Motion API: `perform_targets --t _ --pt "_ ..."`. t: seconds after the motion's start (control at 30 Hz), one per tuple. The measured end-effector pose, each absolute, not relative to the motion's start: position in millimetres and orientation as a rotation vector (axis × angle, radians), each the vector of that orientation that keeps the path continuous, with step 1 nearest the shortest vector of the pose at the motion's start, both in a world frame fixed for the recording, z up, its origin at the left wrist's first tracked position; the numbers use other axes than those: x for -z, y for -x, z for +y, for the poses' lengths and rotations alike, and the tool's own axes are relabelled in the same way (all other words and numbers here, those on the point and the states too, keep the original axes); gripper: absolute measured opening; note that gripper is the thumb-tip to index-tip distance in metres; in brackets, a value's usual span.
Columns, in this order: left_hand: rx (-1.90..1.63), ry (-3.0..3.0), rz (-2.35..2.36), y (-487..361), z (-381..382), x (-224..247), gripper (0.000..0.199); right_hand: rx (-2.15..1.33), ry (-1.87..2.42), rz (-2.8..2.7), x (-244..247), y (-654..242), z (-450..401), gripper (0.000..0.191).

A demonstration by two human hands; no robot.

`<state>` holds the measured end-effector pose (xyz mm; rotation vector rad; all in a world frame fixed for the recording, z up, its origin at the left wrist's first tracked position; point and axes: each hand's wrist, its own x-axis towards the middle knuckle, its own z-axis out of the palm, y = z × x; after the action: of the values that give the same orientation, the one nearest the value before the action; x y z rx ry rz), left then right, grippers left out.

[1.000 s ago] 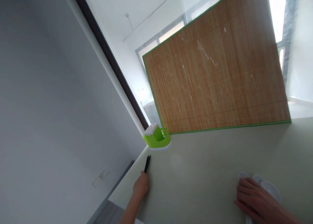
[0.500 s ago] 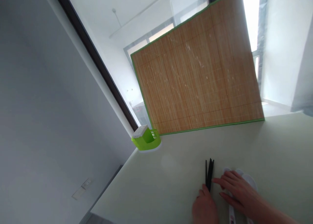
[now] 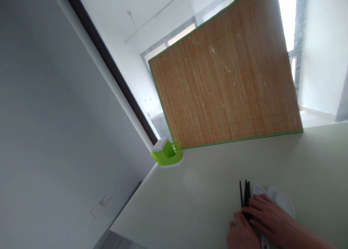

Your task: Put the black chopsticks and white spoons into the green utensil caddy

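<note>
Several thin black chopsticks (image 3: 247, 193) stand out past my fingers on the pale table, one splayed a little to the left. My left hand (image 3: 241, 231) is at their lower end, its fingers closed around them. Across their right side lies my right hand (image 3: 268, 214), fingers bent over the chopsticks; whether it grips them is hidden. White spoons (image 3: 285, 203) with round bowls lie beside and partly under my right hand, and one handle shows below it.
A green and white basket (image 3: 167, 156) sits at the table's far left corner. Behind the table (image 3: 190, 205) a bamboo mat (image 3: 225, 75) with green edging hangs against the glass. A grey wall is on the left.
Both hands and the chopsticks have shifted right in the view, closer to the spoons. My right hand has come over the chopsticks. The view has turned slightly.
</note>
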<state>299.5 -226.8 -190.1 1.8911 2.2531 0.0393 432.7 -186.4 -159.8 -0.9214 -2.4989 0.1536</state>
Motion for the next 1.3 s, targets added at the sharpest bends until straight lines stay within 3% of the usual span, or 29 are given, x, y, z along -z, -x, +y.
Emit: perform_targets --t 0.2,0.37,0.5,0.8,0.93,1.13,1.3 --pt "-0.060 -1.822 2.140 -300 -229 167 0.040 -0.148 0.937 -2.485 163 -434 -186 0.026" --pt "0.035 -1.943 1.869 -279 -234 129 0.052 -0.084 0.911 -2.491 163 -435 -185 0.026" --pt "-0.160 -2.199 1.828 -232 -220 111 0.052 -0.063 0.878 -2.475 158 -436 -185 0.030" --pt "-0.747 -2.252 2.472 -81 -89 34 0.055 0.123 0.890 -2.305 153 -457 -170 0.018" --pt "-0.768 -2.025 2.808 -23 -39 2 0.064 0.216 0.954 -2.196 155 -470 -160 0.018" --pt "-0.625 -1.565 2.886 22 -3 4 0.088 0.239 1.042 -2.168 157 -477 -155 0.018" --pt "-0.641 -1.496 2.847 34 8 14 0.087 0.240 1.082 -2.164 159 -477 -155 0.018"
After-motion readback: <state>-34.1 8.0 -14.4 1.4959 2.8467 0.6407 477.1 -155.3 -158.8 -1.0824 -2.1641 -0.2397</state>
